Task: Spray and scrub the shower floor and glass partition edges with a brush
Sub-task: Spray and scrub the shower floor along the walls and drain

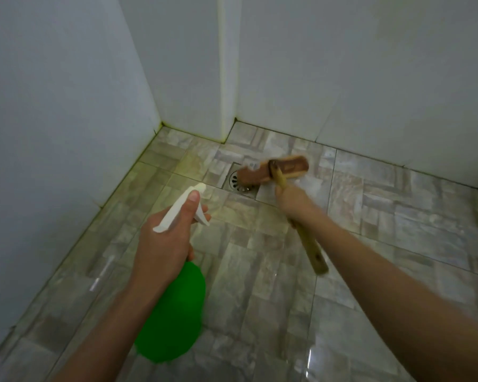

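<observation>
My left hand (166,238) grips a green spray bottle (174,312) by its white trigger head (182,208), with the nozzle aimed at the floor near the drain. My right hand (295,204) is closed around the wooden handle of a scrub brush (273,172). The brush head lies on the wet stone-pattern floor tiles (287,271) and partly covers the round metal drain (242,183). The handle's free end sticks out below my right wrist.
White tiled walls (66,106) close the floor on the left and at the back. A white corner column (228,78) juts out behind the drain. Yellowish-green grime lines the grout along the left wall's base. Wet floor stretches to the right and front.
</observation>
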